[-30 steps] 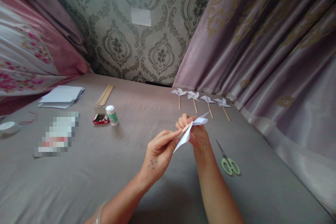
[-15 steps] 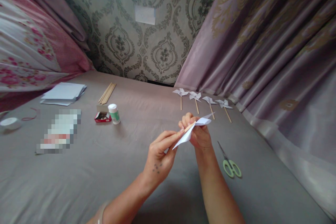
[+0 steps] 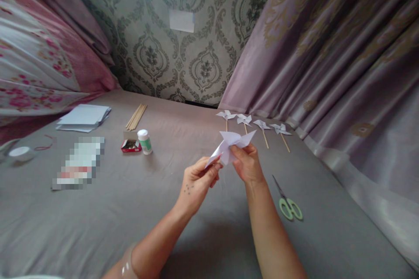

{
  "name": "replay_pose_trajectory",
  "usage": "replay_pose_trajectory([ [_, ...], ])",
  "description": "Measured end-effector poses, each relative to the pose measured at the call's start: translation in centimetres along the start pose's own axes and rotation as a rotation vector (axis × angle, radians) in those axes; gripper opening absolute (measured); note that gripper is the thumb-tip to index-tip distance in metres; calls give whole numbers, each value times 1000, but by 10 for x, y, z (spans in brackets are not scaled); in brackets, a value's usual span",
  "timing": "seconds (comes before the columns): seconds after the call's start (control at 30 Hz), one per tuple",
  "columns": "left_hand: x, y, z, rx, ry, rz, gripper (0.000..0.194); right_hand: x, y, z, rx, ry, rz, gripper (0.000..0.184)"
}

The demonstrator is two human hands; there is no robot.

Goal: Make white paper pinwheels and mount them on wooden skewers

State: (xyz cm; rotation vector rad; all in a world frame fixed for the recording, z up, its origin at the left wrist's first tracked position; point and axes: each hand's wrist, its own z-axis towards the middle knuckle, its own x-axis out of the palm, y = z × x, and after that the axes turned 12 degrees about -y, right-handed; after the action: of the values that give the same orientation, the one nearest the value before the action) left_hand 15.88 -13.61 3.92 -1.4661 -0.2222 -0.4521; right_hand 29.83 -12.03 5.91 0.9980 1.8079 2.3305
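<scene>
Head view: paper pinwheel (image 3: pixel 227 146) held up over the grey cloth (image 3: pixel 131 226), between both hands. Left hand (image 3: pixel 197 184) nearly closed, thumb and fingertips pinching the lower-left blade; cannot tell whether a stick is gripped behind it. Right hand (image 3: pixel 248 163) part-closed, thumb laid on the front near the hub, fingers curled behind.

Risks, by my guess: too hard a pinch would crease the thin blade; a twist between the 2 hands could tear the hub. If a pin sits there, hidden from me, it may prick. Scissors (image 3: pixel 285 199) lie near the right forearm (image 3: pixel 271 226); lowering that arm carelessly might catch them.

Containers: red box (image 3: pixel 131 146), flap up, holding small brassy bits, too small to name surely. White bottle (image 3: pixel 145 141), green label, cap on, upright just beside it; contents hidden. A knock could topple the bottle and scatter those bits. 4 pinwheels on sticks (image 3: pixel 280 129) lie beyond, near the curtain (image 3: pixel 310 74).
</scene>
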Motion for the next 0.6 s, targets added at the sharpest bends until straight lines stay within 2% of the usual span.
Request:
replay_pose_trajectory([
  [0.13, -1, 10, 6, -82, -31, -134, 26, 6, -1, -1, -33, -18, -48, 27],
  [0.3, 2, 10, 9, -165, -78, -249, 28, 8, -3, -1, -59, -24, -87, 27],
  [0.5, 3, 5, 11, -261, -79, -266, 27, 8, -4, 1, -26, -15, -100, 29],
  [0.6, 2, 6, 12, -281, -85, -265, 27, 8, -6, 2, 49, -9, -109, 30],
])
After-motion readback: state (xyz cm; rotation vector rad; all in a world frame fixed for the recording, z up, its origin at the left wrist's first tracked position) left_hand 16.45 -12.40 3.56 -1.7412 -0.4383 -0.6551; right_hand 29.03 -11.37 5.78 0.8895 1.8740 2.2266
